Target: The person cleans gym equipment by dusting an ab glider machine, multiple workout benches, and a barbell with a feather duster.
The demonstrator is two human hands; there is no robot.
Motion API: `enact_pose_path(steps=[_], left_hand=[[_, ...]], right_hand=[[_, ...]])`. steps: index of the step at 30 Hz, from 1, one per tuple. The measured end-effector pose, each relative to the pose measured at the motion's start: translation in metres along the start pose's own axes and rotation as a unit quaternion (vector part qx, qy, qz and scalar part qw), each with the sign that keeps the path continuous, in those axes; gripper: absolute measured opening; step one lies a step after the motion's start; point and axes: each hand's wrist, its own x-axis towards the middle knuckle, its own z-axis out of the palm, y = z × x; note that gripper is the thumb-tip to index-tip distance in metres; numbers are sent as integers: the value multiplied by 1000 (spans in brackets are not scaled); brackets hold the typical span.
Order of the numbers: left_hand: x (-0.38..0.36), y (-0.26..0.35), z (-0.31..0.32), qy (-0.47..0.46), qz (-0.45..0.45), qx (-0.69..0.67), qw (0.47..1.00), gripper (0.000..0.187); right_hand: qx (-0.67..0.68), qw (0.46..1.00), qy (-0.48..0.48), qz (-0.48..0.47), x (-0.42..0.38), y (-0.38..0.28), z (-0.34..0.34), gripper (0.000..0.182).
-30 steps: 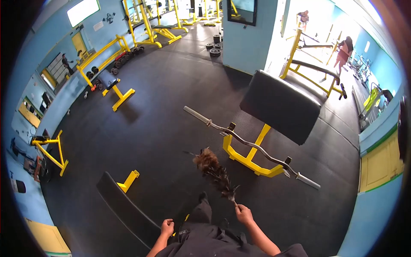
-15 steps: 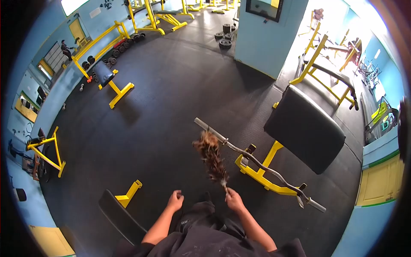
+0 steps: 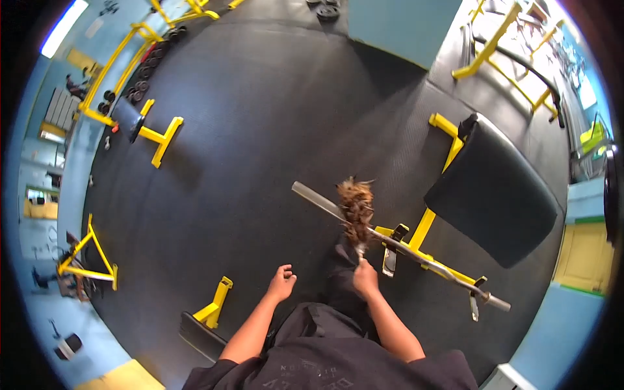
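My right hand (image 3: 366, 279) is closed around the handle of a brown feather duster (image 3: 357, 207). The duster's feathers point away from me and overlap the bent metal curl bar (image 3: 315, 199) in this view. That bar lies across the rests of a yellow-framed preacher curl bench (image 3: 426, 227) with a wide black pad (image 3: 497, 192). My left hand (image 3: 282, 284) hangs in front of my body over the dark floor, holding nothing, its fingers loosely bent and apart.
A yellow-legged bench (image 3: 218, 305) stands low at the left, near my left arm. Farther off are a small bench (image 3: 146, 127), a dumbbell rack (image 3: 120, 78) along the mirrored wall and a blue pillar (image 3: 393, 29). A yellow cabinet door (image 3: 585, 257) is at the right.
My right hand and the feather duster have moved right, along the bar, and the feathers now point straighter ahead. My left hand has shifted slightly right, fingers more extended. The view has tilted downward.
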Motion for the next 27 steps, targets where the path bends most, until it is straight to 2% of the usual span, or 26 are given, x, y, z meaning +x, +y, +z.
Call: enact_pose_path(steps=[2, 3, 6, 9, 10, 11, 12, 13, 14, 15, 18, 20, 22, 23, 25, 26, 27], left_hand=[[14, 12, -1, -40, -14, 18, 999, 55], [27, 13, -1, -52, -22, 24, 998, 55], [76, 25, -10, -50, 8, 8, 999, 59], [133, 53, -24, -80, 28, -18, 996, 66], [152, 68, -29, -86, 37, -5, 996, 70], [174, 81, -32, -87, 52, 2, 995, 73], [208, 70, -29, -86, 130, 5, 988, 73], [235, 75, -32, -102, 129, 37, 986, 76], [251, 96, -37, -76, 163, 117, 977, 78], [272, 102, -36, -57, 165, 133, 976, 79], [319, 107, -41, -89, 136, 126, 979, 75], [332, 116, -50, -134, 100, 110, 980, 71], [346, 115, -56, -171, 68, 96, 978, 68], [351, 111, -58, -193, 55, 82, 976, 67], [353, 110, -64, -216, 33, 74, 973, 67], [357, 106, -65, -222, 36, 79, 971, 67], [363, 100, -63, -232, 21, 44, 972, 69]], right_hand=[[-15, 999, -46, -23, 14, -31, 26, 30], [5, 996, -58, -74, 22, -38, 42, 29], [1, 995, -67, -70, 43, -69, 39, 27], [-118, 989, -75, 45, 76, -75, -29, 33], [-169, 978, -99, 78, 91, -73, -55, 36], [-227, 960, -135, 96, 118, -44, -71, 35], [-315, 923, -190, 117, 140, -38, -98, 35], [-301, 913, -215, 170, 155, -54, -131, 36], [-362, 895, -227, 124, 178, -32, -141, 37], [-381, 880, -179, 220, 184, -67, -161, 39], [-455, 806, -248, 286, 209, -143, -160, 36], [-448, 811, -301, 227, 229, -142, -129, 36], [-428, 849, -219, 220, 217, -196, -98, 32], [-474, 837, -190, 194, 207, -207, -77, 29], [-420, 873, -163, 187, 181, -240, -48, 26], [-393, 892, -109, 197, 168, -235, -24, 25], [-337, 918, -95, 189, 156, -244, -13, 24]])
